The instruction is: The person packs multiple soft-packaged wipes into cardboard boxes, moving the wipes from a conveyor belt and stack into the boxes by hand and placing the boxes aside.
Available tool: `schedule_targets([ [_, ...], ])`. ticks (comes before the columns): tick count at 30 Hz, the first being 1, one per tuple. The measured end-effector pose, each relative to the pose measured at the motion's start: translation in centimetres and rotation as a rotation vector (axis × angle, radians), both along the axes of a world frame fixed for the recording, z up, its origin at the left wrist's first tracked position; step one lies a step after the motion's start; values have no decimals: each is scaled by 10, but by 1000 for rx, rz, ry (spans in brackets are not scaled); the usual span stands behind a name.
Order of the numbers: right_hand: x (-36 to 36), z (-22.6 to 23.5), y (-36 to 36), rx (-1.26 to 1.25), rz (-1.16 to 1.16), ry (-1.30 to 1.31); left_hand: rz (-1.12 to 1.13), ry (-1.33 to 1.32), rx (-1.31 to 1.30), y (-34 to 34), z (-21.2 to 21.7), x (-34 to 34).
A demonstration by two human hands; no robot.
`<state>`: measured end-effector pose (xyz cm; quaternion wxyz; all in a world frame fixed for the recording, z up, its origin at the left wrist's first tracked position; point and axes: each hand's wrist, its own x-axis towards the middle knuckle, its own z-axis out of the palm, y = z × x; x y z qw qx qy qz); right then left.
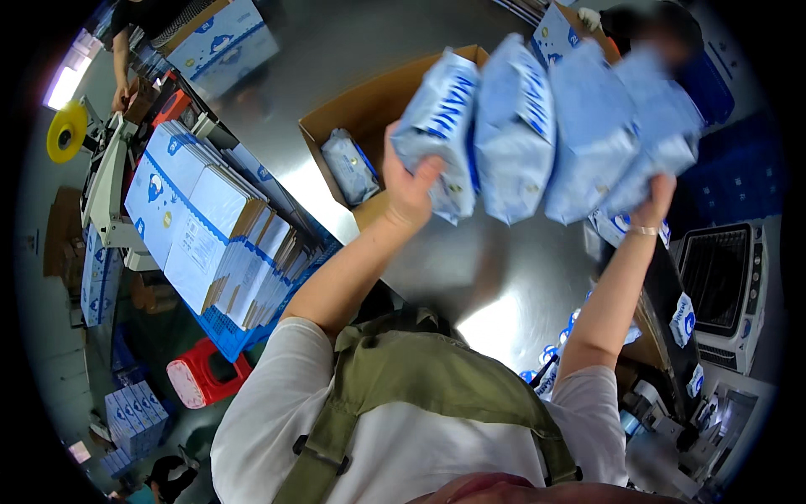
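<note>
Between my two hands I hold a row of several plump blue-and-white soft packs (514,134), pressed side by side above the metal table. My left hand (409,186) is closed on the left end, its thumb lying across the front of the end pack. At the right end, my right hand (658,203) grips the last pack from below; part of its fingers is hidden behind that pack. Just behind the left end of the row stands an open brown carton (321,123). One similar pack (348,166) lies in its near left corner, and the row hides the carton's right part.
Stacked flat cartons (180,214) lean in a blue crate (220,334) at left, beside a red stool (210,374). A white-and-blue carton (222,46) stands at the far left of the metal table (323,38). Other people are at the far edges; a heater-like appliance (714,277) stands right.
</note>
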<state>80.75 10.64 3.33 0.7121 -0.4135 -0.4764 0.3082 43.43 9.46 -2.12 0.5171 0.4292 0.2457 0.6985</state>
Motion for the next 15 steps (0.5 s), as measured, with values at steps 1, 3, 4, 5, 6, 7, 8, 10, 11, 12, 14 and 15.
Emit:
schedule_targets([
  [1, -25, 7, 27, -8, 48, -123, 58, -48, 56, 16, -4, -9],
  [3, -69, 5, 84, -76, 122, -356, 221, 85, -101, 40, -32, -38],
  [4, -94, -10, 111, -163, 149, -352, 214, 294, -299, 48, -51, -54],
  [5, -92, -32, 142, -392, 180, -589, 184, 495, -503, 54, -72, -67],
  [6, -107, -56, 163, -401, 112, -819, 158, 697, -720, 57, -85, -77],
  [7, -115, -81, 177, -274, 29, -1058, 20, 998, -739, 52, -75, -79],
  [8, -123, -90, 189, -348, -31, -1102, -131, 1296, -748, 37, -63, -78],
  [10, -132, -106, 217, -477, -108, -1203, 129, 1670, -286, -2, -66, -54],
  [11, -124, -122, 236, -545, -135, -1255, 71, 1671, -149, -21, -42, -46],
  [12, -119, -132, 247, -612, -158, -1306, 88, 1823, -44, -30, -42, -42],
  [14, -126, -138, 254, -780, -9, -1315, 87, 1989, 52, -38, -53, -53],
  [15, -125, -137, 255, -861, 61, -1320, 66, 2002, 48, -40, -74, -66],
])
